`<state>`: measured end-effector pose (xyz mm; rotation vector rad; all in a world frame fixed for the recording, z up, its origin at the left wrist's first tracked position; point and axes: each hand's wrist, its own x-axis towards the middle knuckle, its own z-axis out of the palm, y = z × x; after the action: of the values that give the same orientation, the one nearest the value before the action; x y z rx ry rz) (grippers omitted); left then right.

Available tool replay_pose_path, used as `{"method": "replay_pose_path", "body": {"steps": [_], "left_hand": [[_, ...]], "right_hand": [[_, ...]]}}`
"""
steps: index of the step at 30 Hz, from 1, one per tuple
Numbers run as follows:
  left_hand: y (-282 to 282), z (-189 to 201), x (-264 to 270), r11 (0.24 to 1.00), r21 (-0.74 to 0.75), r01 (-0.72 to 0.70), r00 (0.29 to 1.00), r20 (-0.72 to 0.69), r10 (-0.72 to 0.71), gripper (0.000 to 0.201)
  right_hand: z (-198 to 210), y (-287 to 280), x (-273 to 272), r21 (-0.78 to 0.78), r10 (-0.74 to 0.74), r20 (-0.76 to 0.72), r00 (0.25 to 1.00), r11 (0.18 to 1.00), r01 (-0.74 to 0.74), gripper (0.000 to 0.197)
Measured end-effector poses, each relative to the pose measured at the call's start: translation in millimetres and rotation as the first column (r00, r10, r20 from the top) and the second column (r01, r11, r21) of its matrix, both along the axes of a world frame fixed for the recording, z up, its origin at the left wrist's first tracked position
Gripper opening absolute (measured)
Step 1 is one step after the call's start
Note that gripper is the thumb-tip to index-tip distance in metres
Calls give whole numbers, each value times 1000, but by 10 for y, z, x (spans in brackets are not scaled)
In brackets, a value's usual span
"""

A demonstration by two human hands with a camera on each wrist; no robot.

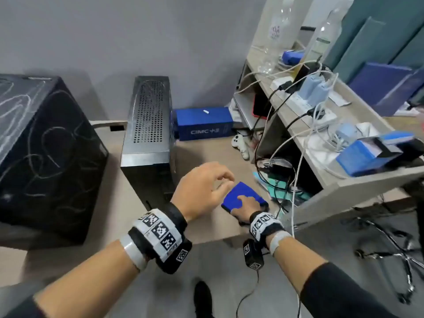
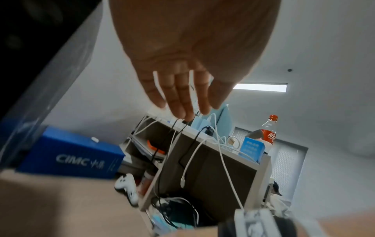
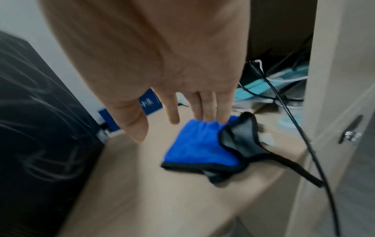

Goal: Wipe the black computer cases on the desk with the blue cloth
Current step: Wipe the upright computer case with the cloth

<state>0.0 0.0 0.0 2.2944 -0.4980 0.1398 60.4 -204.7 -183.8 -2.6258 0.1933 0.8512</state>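
A folded blue cloth (image 3: pixel 199 144) with black edging lies on the desk (image 3: pixel 162 200) under the right hand's (image 3: pixel 162 64) straight fingertips, the left hand (image 1: pixel 202 189) relaxed just beside it.

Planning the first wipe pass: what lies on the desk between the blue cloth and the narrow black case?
Only bare desk between blue cloth and narrow case; left hand hovers above it, head view.

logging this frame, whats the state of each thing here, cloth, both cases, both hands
blue cloth: folded, lying on the desk
large black case: streaked with white marks
slim black case: upright, pale smears on top
right hand: fingertips on the cloth
left hand: open, hovering beside the cloth
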Motion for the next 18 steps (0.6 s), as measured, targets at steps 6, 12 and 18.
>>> {"method": "replay_pose_path", "body": {"steps": [6,12,18], "left_hand": [[526,268,160,929,-109,-354,855,365,368,12],[885,110,274,758,-82,-647,713,287,640,21],[953,128,275,672,-111,-732,652,173,739,25]], "right_hand": [[-363,-36,-30,-169,-46,-73,996,985,33,108],[-401,-45,25,-284,-7,102,995,958,35,59],[-118,45,217,-27,-129,-35,991,991,128,15]]}}
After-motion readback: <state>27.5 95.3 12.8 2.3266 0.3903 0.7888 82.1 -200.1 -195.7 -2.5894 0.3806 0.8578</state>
